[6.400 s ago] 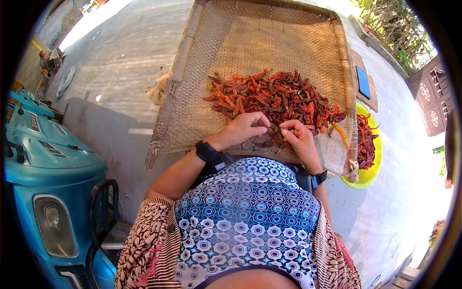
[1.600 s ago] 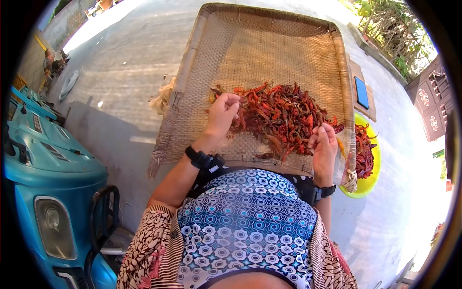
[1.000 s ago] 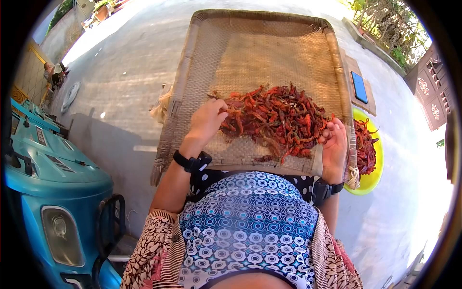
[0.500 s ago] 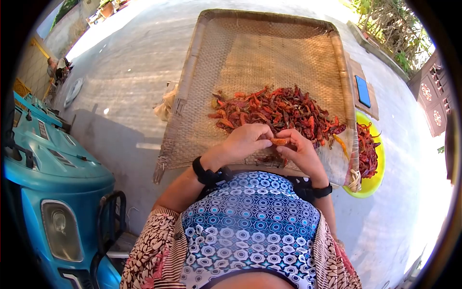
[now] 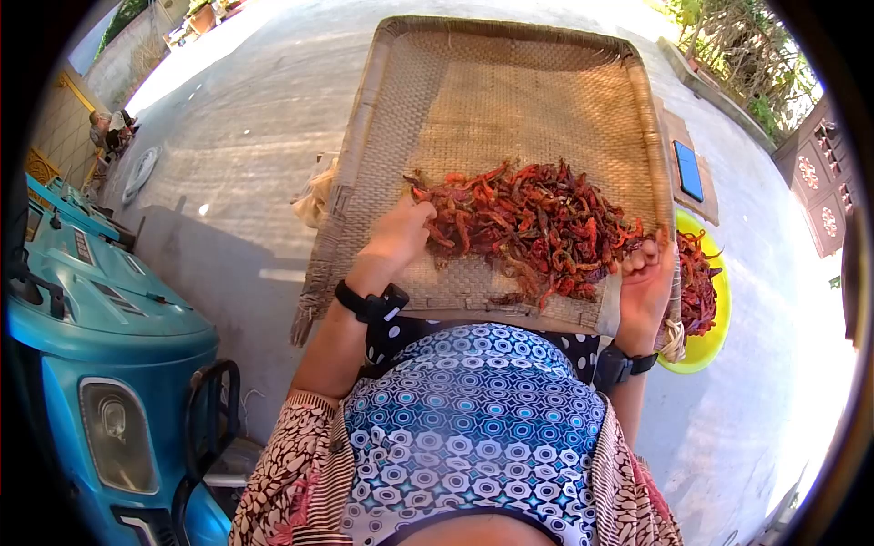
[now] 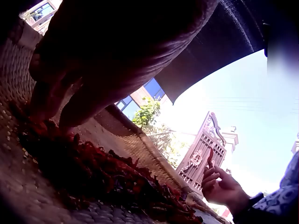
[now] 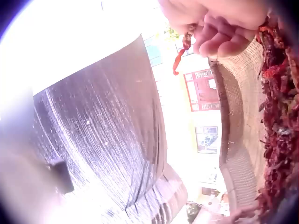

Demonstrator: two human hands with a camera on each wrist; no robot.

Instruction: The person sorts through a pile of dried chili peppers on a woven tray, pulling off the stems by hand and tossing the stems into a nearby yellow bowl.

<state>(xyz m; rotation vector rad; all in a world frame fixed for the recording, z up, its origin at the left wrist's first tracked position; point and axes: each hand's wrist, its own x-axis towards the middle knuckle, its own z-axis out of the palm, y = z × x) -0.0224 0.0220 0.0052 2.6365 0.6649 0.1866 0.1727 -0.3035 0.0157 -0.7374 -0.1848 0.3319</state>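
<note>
A heap of dried red chili peppers (image 5: 537, 227) lies on the near part of a woven bamboo tray (image 5: 537, 100). At the heap's left end is my left hand (image 5: 401, 235). In the left wrist view its fingers (image 6: 70, 109) point down, tips among the peppers, with a gap between them. My right hand (image 5: 648, 287) is over the tray's right edge, palm up with fingers curled. It pinches one dried chili pepper (image 7: 187, 41), which sticks out from the fingers in the right wrist view.
Beyond the tray's right edge stands a yellow-green basin (image 5: 719, 341) holding more red chilies. A blue-screened phone (image 5: 688, 170) lies on a board farther up. To my left is a teal vehicle (image 5: 109, 309) with a black bar. Pale cloth (image 5: 314, 196) sits by the tray's left edge.
Half a second ago both hands met over the near side of the heap, holding an orange-red chili. Since then the left has moved left to the heap, the right to the tray's right edge.
</note>
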